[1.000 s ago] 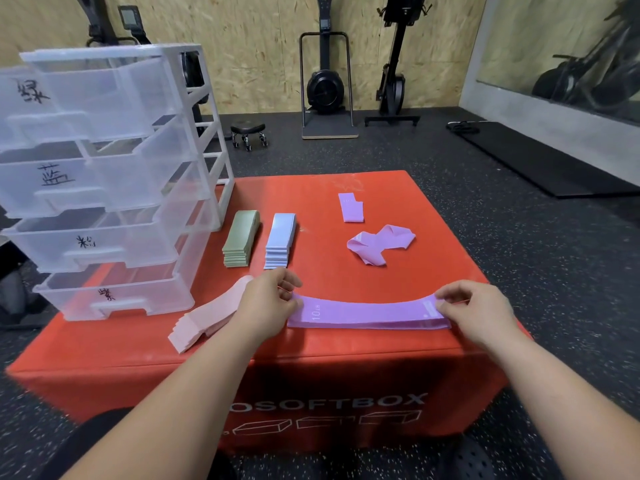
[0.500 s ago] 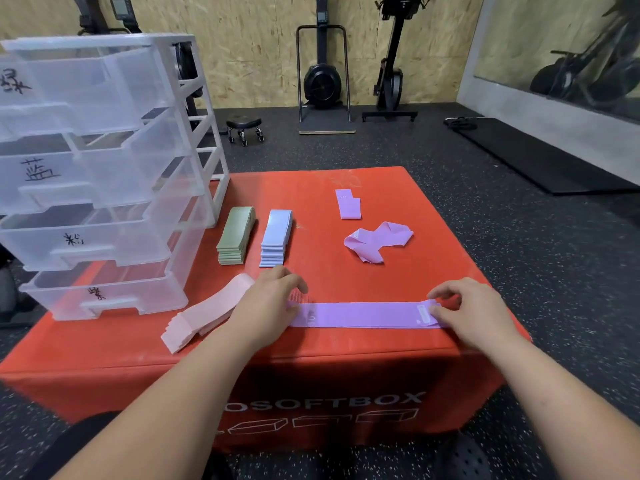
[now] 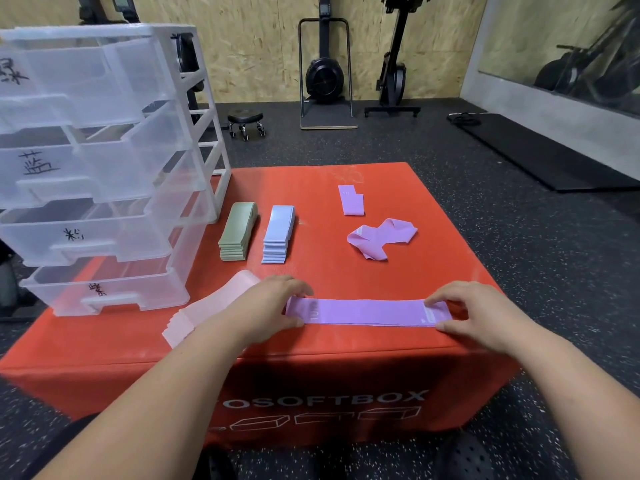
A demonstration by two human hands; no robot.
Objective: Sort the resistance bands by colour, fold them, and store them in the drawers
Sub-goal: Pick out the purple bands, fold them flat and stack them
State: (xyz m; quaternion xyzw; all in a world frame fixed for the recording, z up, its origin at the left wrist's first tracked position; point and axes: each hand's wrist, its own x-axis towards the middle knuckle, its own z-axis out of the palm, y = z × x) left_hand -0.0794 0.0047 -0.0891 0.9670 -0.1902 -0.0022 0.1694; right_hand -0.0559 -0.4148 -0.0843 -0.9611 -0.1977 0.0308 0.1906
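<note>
Left hand [image 3: 270,306]: grip closed on the left end of the purple band [image 3: 367,311], fingers curled over its far edge, thumb at its near edge.
Right hand [image 3: 478,313]: grip closed on the right end, forefinger at the far edge, thumb at the near edge, beside the white label.
Band position: flat and straight on the red worktop [image 3: 311,188], near the front edge, stretched between the two hands.

Also on the worktop: pink stack [image 3: 207,310] just beside the left wrist; green stack [image 3: 238,230] and blue stack [image 3: 278,233] side by side beyond it; one folded purple band [image 3: 351,199] and one crumpled purple band [image 3: 381,237] further back. Clear drawer unit [image 3: 104,168] at the left, drawers pulled partly out.

Change from 1.0 s ago: the band was bowed, ends raised; now it lies level and taut. Both hands are lower on the worktop. Stacks unmoved.
</note>
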